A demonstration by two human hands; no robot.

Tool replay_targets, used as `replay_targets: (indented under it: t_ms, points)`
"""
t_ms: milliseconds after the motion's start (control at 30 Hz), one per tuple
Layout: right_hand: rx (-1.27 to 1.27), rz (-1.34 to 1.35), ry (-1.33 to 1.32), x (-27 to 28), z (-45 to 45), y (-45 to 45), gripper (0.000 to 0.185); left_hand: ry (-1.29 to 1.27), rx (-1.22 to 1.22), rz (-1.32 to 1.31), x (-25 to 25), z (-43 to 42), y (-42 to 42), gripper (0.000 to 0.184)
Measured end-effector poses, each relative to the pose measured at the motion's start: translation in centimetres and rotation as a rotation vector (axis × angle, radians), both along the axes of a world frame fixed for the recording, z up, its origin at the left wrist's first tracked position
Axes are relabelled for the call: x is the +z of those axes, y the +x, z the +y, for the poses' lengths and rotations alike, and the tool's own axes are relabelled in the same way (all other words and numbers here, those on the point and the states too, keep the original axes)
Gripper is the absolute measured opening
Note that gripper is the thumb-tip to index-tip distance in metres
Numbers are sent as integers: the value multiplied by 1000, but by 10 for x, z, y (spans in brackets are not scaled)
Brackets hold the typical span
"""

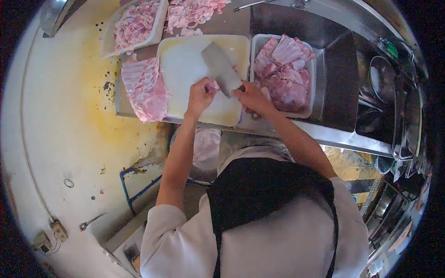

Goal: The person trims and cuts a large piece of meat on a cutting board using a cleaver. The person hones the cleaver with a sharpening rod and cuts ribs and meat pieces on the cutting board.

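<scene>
My right hand [251,96] is closed around the handle of a cleaver [221,65]. Its broad blade points up and to the left over the white cutting board [183,58]. Just left of the blade, my left hand [202,95] is closed on a small piece of meat [212,85]. A slab of ribs [144,88] lies at the board's left edge, partly on the metal counter. To the right of the board, a white tray [311,95] holds several pieces of ribs and meat [287,76].
At the back left a white basket [109,39] is full of meat trimmings, and more trimmings [192,14] lie beside it. A sink [333,74] is to the right, with pans [382,78] beyond. Below the counter, a metal bowl [201,173] holds meat.
</scene>
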State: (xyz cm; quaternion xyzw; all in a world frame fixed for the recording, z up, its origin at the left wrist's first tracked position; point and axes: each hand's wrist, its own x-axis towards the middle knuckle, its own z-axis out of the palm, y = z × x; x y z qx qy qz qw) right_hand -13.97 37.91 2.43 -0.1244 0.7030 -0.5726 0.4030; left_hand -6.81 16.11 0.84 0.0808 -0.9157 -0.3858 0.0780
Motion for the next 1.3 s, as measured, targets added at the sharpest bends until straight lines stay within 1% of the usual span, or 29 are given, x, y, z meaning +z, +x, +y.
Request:
replay_targets:
  t_ms: [100,167,200,267,333,367,433,500,600,767,800,867,900,967,1000,1067,1133,1200,1300]
  points:
    - [10,30,125,-1,11,15,40,87,10,71,-1,-1,4,11]
    - [124,-56,179,3,29,23,40,135,47,83,15,6,2,9]
    - [182,-99,206,3,38,27,40,112,63,71,21,5,1,7]
    - [192,66,186,-11,54,42,43,61,90,45,30,2,2,6]
    - [229,149,198,-13,69,53,46,139,121,59,37,-1,5,5]
    - [265,151,225,-11,78,57,48,179,132,69,39,-3,5,4]
    - [285,171,238,-1,93,64,50,111,187,89,34,-16,10,4]
    - [258,209,211,14,102,65,51,66,198,71,28,-25,16,4]
    - [148,261,242,41,85,64,47,72,167,11,16,-21,32,5]
    - [51,542,187,82,32,63,42,167,204,7,4,-10,43,5]
    - [28,591,173,86,26,64,41,158,209,0,7,-9,43,6]
    - [202,551,327,60,27,68,42,140,222,-15,16,-8,44,6]
    - [287,531,403,51,29,67,43,143,220,39,16,-8,44,4]
    - [371,461,454,51,45,70,38,146,209,145,17,-9,44,3]
    - [408,435,478,51,52,68,36,348,255,108,21,-13,38,3]
    - [452,400,567,76,76,74,34,759,348,-5,37,-17,43,7]
    - [473,367,633,86,98,75,34,817,307,-1,49,-29,38,5]
    - [498,303,674,84,120,79,35,912,290,15,58,-40,31,11]
    - [403,310,543,83,135,81,36,793,291,-14,100,-39,6,11]
